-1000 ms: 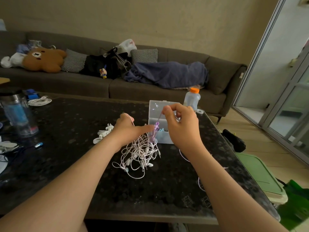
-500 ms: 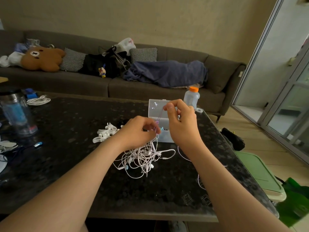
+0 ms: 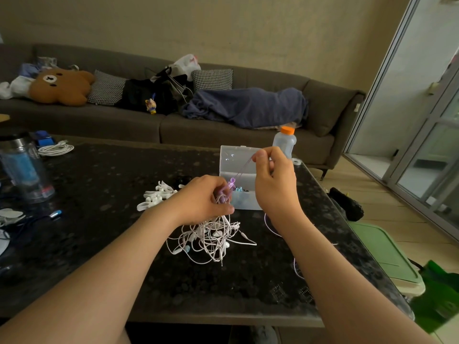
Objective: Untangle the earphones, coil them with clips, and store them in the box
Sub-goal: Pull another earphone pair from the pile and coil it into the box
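White plastic clips (image 3: 155,197) lie in a loose pile just left of the left hand, on the dark speckled stone table (image 3: 111,244). Behind both hands stands a clear plastic box (image 3: 236,157) with its lid raised and small coloured pieces inside; the right hand covers part of it. A translucent bottle with an orange cap (image 3: 285,142) stands just behind the right hand. Well off to the left are a clear tumbler (image 3: 22,170) and a coiled white cable (image 3: 56,149). The left hand (image 3: 203,202) is clenched round the top of the tangle of white earphones (image 3: 211,237), which spreads on the table between the wrists. The right hand (image 3: 273,180), raised before the box lid, pinches a thin purple cord (image 3: 242,168) between thumb and forefinger; the cord slants down to the left hand
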Demonstrator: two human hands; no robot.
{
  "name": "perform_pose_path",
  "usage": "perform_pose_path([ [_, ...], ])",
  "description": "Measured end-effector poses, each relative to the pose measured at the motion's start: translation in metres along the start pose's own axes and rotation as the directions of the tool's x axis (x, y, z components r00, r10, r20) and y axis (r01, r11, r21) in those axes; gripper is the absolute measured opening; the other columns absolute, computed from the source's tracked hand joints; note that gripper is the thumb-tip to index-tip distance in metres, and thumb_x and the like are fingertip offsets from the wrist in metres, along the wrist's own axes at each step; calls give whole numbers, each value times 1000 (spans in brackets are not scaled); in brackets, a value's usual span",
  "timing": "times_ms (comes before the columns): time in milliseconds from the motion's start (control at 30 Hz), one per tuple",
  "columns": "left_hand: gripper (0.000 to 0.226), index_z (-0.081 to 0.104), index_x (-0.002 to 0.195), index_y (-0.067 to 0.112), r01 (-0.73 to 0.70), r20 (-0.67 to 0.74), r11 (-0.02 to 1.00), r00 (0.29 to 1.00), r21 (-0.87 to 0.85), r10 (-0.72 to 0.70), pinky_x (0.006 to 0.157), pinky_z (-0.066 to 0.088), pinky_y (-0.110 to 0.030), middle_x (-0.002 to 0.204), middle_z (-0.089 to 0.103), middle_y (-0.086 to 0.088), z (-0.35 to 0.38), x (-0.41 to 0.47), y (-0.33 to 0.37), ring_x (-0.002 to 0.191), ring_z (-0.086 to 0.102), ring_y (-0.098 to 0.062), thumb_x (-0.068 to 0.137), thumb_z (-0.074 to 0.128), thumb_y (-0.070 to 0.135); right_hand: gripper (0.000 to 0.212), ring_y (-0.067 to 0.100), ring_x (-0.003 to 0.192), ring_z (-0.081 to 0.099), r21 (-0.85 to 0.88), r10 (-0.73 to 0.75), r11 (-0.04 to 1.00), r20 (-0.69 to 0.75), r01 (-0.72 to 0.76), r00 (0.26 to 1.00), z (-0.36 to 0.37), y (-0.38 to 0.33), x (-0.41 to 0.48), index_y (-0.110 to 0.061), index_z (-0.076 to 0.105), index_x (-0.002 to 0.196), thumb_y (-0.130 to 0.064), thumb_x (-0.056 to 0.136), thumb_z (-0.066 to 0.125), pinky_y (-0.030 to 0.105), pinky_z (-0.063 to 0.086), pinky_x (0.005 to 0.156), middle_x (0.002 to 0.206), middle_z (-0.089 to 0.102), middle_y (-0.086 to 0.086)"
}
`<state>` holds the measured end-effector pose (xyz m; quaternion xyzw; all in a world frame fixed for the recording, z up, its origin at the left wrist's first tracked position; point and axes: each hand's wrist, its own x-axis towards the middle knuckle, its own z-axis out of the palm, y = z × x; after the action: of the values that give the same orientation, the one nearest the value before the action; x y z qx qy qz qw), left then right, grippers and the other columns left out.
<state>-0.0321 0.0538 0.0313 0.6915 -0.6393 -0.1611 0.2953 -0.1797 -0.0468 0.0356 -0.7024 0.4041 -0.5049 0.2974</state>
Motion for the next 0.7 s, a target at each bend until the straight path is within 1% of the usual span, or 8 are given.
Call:
perform_pose_path([
  [100,26,71,92,31,-2,-40,1000,999,-18,1,71,53,-25,86,70,11,-4,0,2,75,67,-6,79,93,35,26,37,101,62,1,0,1000,-13,0,1000,-1,0,1,-34,63,103,-52,107,44,52,55,84,103,64,13],
  [167,32,66,84,29,6,-60,999,998,-53,-9,71,55,-27,82,73,9,-6,-2,4,71,70,-3,75,96,31,25,37,101,62,-15,2,1000,-26,-2,1000,-2,0,2,-34,63,104,-51,108,45,53,56,85,103,64,12],
  [267,40,61,90,22,19,-18,989,1000,-146,-22,67,60,-30,84,77,1,-7,-6,7,67,77,-10,73,97,24,31,33,100,62,-38,5,999,-39,-6,999,-2,0,0,-39,61,102,-62,103,41,60,57,86,102,64,7],
  [367,40,67,99,21,26,27,970,999,-243,-20,65,64,-31,90,76,-3,-9,-9,9,67,78,-22,72,97,20,45,34,100,63,-41,25,999,-56,-27,998,-1,0,-1,-43,59,101,-77,91,31,61,57,86,102,65,6],
  [500,30,67,80,22,23,38,967,999,-255,-14,69,64,-35,94,74,-9,-9,-9,9,69,79,-23,75,96,20,39,36,99,64,-58,51,997,-84,-56,995,-2,1,0,-54,55,96,-79,86,26,63,57,87,102,66,7],
  [533,29,67,81,22,25,37,966,999,-258,-15,71,65,-38,95,74,-8,-9,-9,9,71,80,-22,76,95,19,40,36,99,64,-57,54,997,-93,-60,994,-2,1,0,-53,55,96,-78,86,26,63,57,87,102,66,7],
  [600,29,66,97,23,25,26,967,999,-255,-18,78,66,-43,99,76,-2,-8,-9,8,74,80,-19,83,91,20,44,38,99,65,-46,53,997,-115,-59,992,-3,1,0,-47,56,99,-78,87,27,63,56,87,101,66,8],
  [700,37,57,111,22,25,-14,963,999,-269,-29,86,64,-45,100,79,1,-7,-6,8,76,81,-16,89,86,21,49,39,97,64,-43,35,998,-141,-42,989,-4,-2,0,-38,57,100,-76,88,28,64,56,86,99,66,11],
])
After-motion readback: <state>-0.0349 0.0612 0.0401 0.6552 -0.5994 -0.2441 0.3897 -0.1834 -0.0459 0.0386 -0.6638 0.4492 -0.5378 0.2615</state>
